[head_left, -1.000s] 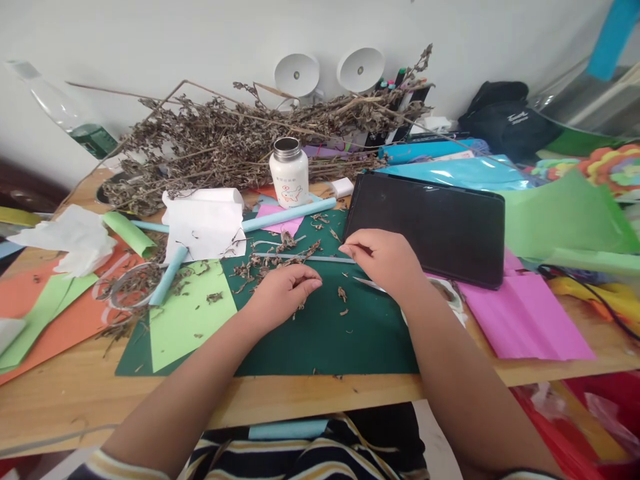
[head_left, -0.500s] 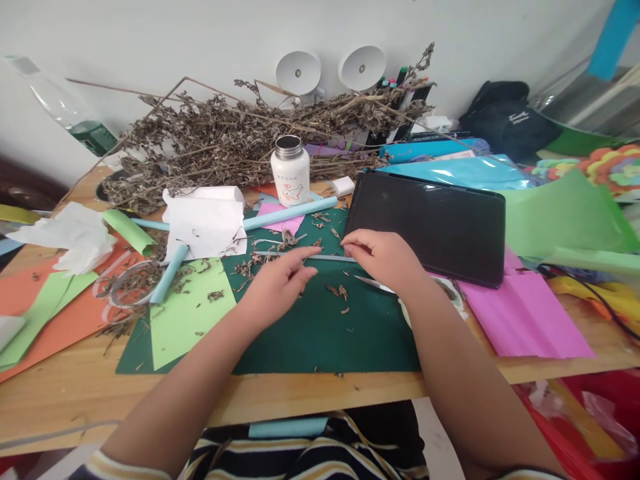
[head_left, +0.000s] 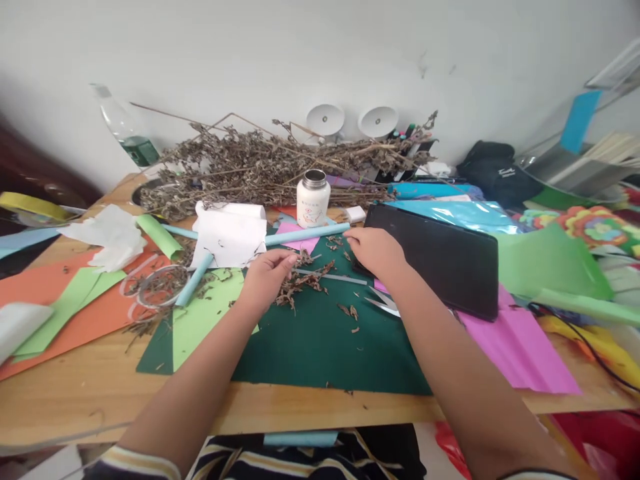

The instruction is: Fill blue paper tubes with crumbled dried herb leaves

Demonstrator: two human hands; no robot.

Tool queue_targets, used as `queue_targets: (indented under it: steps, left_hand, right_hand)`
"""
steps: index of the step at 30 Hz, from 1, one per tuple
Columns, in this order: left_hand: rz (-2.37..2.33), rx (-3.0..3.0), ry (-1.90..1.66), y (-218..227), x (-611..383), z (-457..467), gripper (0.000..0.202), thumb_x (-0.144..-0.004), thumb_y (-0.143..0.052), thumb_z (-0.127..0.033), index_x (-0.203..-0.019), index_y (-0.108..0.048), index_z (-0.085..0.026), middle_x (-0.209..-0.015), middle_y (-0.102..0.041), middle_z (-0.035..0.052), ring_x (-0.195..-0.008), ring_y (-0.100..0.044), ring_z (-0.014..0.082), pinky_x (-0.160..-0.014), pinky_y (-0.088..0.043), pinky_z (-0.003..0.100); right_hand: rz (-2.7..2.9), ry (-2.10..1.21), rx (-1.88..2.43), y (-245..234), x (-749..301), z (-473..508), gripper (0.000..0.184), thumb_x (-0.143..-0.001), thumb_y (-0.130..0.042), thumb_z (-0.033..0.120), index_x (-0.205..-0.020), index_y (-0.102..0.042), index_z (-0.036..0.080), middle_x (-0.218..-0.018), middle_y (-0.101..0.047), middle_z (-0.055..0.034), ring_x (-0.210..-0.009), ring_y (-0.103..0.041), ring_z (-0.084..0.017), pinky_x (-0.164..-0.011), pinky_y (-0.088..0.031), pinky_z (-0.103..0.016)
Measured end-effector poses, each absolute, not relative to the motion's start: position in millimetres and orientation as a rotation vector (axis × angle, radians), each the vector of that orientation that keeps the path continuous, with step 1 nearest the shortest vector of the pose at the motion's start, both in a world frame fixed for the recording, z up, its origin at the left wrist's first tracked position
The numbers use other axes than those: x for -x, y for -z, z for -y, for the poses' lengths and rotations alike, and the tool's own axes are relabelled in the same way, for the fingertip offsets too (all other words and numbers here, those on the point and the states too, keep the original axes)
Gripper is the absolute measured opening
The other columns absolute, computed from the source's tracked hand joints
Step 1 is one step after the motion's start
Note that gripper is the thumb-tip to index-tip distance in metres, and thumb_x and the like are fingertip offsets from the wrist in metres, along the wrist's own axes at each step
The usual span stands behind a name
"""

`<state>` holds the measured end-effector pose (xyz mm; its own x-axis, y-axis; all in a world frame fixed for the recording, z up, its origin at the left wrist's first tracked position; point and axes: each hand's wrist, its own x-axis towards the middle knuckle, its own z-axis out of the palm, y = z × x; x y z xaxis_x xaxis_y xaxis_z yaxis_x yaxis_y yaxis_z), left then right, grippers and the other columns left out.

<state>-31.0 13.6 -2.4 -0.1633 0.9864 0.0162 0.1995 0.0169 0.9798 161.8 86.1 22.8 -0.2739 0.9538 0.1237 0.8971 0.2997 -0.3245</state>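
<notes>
Over the light green paper's right edge, my left hand [head_left: 266, 277] is closed, thumb against forefinger; anything between them is too small to make out. Just to its right lie crumbled dried leaves [head_left: 303, 283] on the dark green mat [head_left: 320, 347], with a thin pale strip [head_left: 340, 276] behind them. My right hand [head_left: 377, 252] is pinched close to the end of a light blue paper tube [head_left: 310, 233], by the black tablet [head_left: 440, 260]; what it holds, if anything, is hidden. Scissors [head_left: 384, 305] lie partly under my right forearm, blades apart.
A white open bottle [head_left: 313, 200] stands behind the mat. Dried plant stalks [head_left: 240, 163] are heaped along the wall. White paper [head_left: 230, 237], a shorter blue tube [head_left: 195, 280], a tape ring [head_left: 160, 287] and orange paper [head_left: 100, 317] lie left; pink paper [head_left: 520, 353] lies right.
My hands have moved apart: the left toward the light green paper, the right toward the blue tube's end. More of the scissors' blades shows, and the camera view has shifted upward.
</notes>
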Motion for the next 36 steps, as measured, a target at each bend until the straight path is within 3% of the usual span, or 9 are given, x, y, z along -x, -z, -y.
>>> queue_targets:
  steps: [3, 5, 8, 14, 16, 20, 25, 30, 36]
  left_hand:
    - [-1.464, -1.255, -1.233, 3.8, 31.8, -14.2, 0.025, -0.071, -0.052, -0.037, -0.072, -0.059, -0.013, -0.049, -0.046, -0.0032, -0.044, -0.038, 0.0078, -0.043, -0.028, 0.02]
    - [-1.457, -1.231, -1.263, 4.7, 32.8, -14.2, 0.024, -0.072, -0.051, -0.036, -0.072, -0.058, -0.013, -0.048, -0.044, -0.0039, -0.044, -0.036, 0.0073, -0.042, -0.027, 0.019]
    - [-1.446, -1.189, -1.321, 7.6, 34.3, -14.9, 0.021, -0.072, -0.052, -0.034, -0.072, -0.057, -0.014, -0.046, -0.041, -0.0051, -0.043, -0.035, 0.0068, -0.043, -0.027, 0.019]
    - [-1.414, -1.116, -1.474, 14.2, 29.9, -16.1, 0.017, -0.072, -0.052, -0.031, -0.072, -0.055, -0.015, -0.046, -0.04, -0.0051, -0.043, -0.035, 0.0065, -0.043, -0.028, 0.019]
    - [-1.411, -1.105, -1.522, 14.7, 27.8, -15.9, 0.015, -0.072, -0.051, -0.03, -0.072, -0.055, -0.015, -0.046, -0.04, -0.0054, -0.042, -0.034, 0.0063, -0.043, -0.028, 0.018]
    - [-1.357, -1.126, -1.594, 13.8, 25.8, -15.5, 0.013, -0.071, -0.052, -0.027, -0.069, -0.054, -0.014, -0.045, -0.041, -0.0055, -0.042, -0.033, 0.0058, -0.042, -0.026, 0.018]
    - [-1.293, -1.168, -1.641, 11.8, 23.5, -16.2, 0.009, -0.072, -0.051, -0.021, -0.068, -0.053, -0.014, -0.043, -0.04, -0.0059, -0.042, -0.035, 0.0056, -0.043, -0.027, 0.017]
    - [-1.279, -1.233, -1.56, 12.1, 24.4, -16.4, 0.009, -0.073, -0.051, -0.021, -0.067, -0.054, -0.014, -0.043, -0.041, -0.0054, -0.041, -0.035, 0.0054, -0.043, -0.027, 0.017]
    - [-1.305, -1.209, -1.409, 12.0, 27.9, -17.1, 0.014, -0.074, -0.05, -0.024, -0.064, -0.051, -0.014, -0.045, -0.041, -0.0055, -0.039, -0.033, 0.0044, -0.039, -0.025, 0.016]
  right_hand:
    - [2.289, -0.248, 1.668, -31.8, -151.6, -78.2, 0.041, -0.077, -0.038, 0.014, -0.115, -0.05, 0.02, -0.091, -0.065, -0.0082, -0.074, -0.058, -0.02, -0.054, -0.037, -0.026]
    - [2.323, -0.271, 1.585, -36.8, -154.4, -52.5, 0.04, -0.081, -0.035, 0.016, -0.119, -0.046, 0.024, -0.103, -0.062, -0.0043, -0.085, -0.058, -0.019, -0.062, -0.041, -0.027]
    - [2.474, -0.382, 1.241, -37.3, -166.7, 7.3, 0.027, -0.084, -0.037, 0.025, -0.101, -0.058, 0.023, -0.1, -0.064, -0.0015, -0.089, -0.058, -0.015, -0.073, -0.042, -0.025]
    - [2.769, -0.297, 0.709, 18.3, -167.0, 124.0, 0.02, -0.08, -0.04, 0.018, -0.07, -0.057, 0.023, -0.048, -0.057, 0.0029, -0.041, -0.051, -0.012, -0.043, -0.034, -0.025]
    - [2.812, -0.26, 0.729, 40.5, -159.4, 144.4, 0.013, -0.076, -0.048, 0.017, -0.084, -0.057, 0.02, -0.061, -0.062, 0.001, -0.049, -0.056, -0.014, -0.047, -0.038, -0.026]
    - [2.865, -0.293, 1.015, 57.1, -146.7, 156.3, 0.031, -0.072, -0.057, 0.02, -0.102, -0.053, 0.019, -0.071, -0.064, -0.002, -0.064, -0.06, -0.018, -0.056, -0.043, -0.028]
    - [2.867, -0.21, 1.238, 60.2, -132.9, 159.0, 0.017, -0.068, -0.059, 0.02, -0.085, -0.059, 0.017, -0.065, -0.063, -0.0059, -0.054, -0.058, -0.02, -0.047, -0.037, -0.03]
    - [2.852, -0.253, 1.144, 46.7, -132.1, 169.8, 0.005, -0.067, -0.054, 0.013, -0.064, -0.053, 0.018, -0.054, -0.056, -0.0018, -0.048, -0.051, -0.015, -0.045, -0.028, -0.028]
    - [2.74, -0.366, 0.993, -13.6, -148.5, 128.4, 0.009, -0.074, -0.051, 0.028, -0.075, -0.055, 0.02, -0.079, -0.057, -0.0037, -0.068, -0.049, -0.016, -0.057, -0.031, -0.029]
